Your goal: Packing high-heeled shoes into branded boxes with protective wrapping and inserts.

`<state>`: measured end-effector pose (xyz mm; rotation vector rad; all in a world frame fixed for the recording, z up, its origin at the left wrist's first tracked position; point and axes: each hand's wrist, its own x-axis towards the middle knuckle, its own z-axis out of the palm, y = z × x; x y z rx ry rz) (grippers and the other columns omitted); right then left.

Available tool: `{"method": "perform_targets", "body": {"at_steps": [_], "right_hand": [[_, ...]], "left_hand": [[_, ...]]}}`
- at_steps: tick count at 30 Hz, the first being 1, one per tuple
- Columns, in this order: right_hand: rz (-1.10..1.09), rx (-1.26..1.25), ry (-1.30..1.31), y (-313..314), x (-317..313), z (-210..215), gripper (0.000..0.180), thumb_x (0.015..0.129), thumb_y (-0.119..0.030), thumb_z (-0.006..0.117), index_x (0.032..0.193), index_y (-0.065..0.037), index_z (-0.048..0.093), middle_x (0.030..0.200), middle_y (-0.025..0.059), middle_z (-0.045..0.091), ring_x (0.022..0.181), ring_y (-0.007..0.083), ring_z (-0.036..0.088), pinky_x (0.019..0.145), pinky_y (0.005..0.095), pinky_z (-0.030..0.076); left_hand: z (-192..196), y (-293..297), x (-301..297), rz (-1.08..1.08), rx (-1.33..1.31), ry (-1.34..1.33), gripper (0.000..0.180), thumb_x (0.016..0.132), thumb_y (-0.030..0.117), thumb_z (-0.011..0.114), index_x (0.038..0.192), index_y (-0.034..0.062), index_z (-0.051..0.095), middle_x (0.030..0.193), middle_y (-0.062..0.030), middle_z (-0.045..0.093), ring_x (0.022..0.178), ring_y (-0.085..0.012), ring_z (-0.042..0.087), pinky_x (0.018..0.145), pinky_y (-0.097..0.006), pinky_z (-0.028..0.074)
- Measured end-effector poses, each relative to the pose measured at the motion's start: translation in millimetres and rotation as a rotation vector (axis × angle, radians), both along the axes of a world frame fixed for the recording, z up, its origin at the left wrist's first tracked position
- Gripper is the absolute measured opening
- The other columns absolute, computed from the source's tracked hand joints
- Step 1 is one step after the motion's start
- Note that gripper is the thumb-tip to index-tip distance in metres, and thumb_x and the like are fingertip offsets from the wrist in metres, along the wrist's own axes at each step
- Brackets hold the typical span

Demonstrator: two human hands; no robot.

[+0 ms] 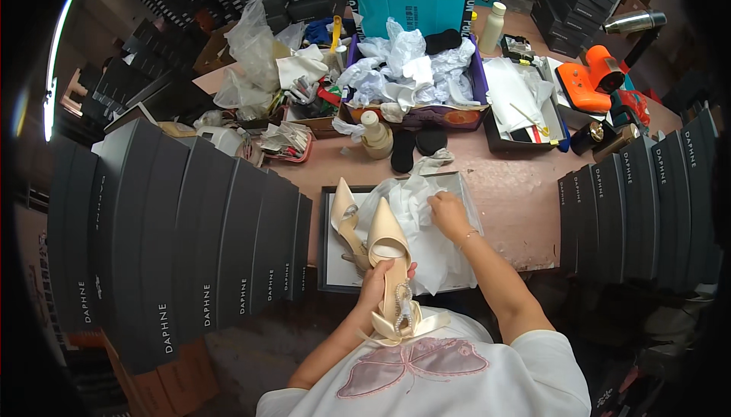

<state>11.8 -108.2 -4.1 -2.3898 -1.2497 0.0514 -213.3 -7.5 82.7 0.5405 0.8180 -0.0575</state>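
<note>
In my left hand [372, 286] is a cream pointed-toe shoe [387, 228], gripped round its middle with the toe pointing away from me. White stuffing shows in its opening, and a beaded strap and satin bow hang at the heel end near my shirt. A matching shoe [343, 210] lies in the open shoebox [324, 243], on the left side. My right hand [451, 217] is closed, its fingertips at the crumpled white tissue paper [411, 208] in the box; they seem to pinch it, though the fingers partly hide the grip.
Dark shoeboxes stand in rows at left [202, 242] and right [632, 204]. Beyond the open box are a cream bottle [375, 137], black pads [431, 141] and a purple carton [476, 86] of crumpled paper. An orange tool [585, 86] sits at the far right.
</note>
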Motion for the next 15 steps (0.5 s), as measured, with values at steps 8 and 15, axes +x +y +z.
{"method": "perform_targets", "body": {"at_steps": [8, 15], "right_hand": [[0.165, 0.097, 0.285, -4, -98, 109, 0.031, 0.074, -0.013, 0.069, 0.103, -0.008, 0.059, 0.096, 0.011, 0.058, 0.081, 0.0252, 0.06, 0.07, 0.037, 0.048], [0.297, 0.107, 0.185, 18, -93, 82, 0.074, 0.073, -0.015, 0.069, 0.141, -0.011, 0.038, 0.138, 0.0192, 0.043, 0.127, 0.0338, 0.042, 0.103, 0.0472, 0.034]], "left_hand": [[22, -25, 20, 0.259, -0.034, -0.15, 0.054, 0.097, 0.047, 0.043, 0.132, 0.0058, 0.042, 0.126, -0.0085, 0.052, 0.116, -0.0221, 0.051, 0.095, -0.037, 0.045], [-50, -22, -12, 0.099, -0.06, -0.108, 0.053, 0.098, 0.052, 0.041, 0.125, 0.0071, 0.047, 0.116, -0.0093, 0.058, 0.098, -0.0212, 0.06, 0.083, -0.035, 0.052]]}}
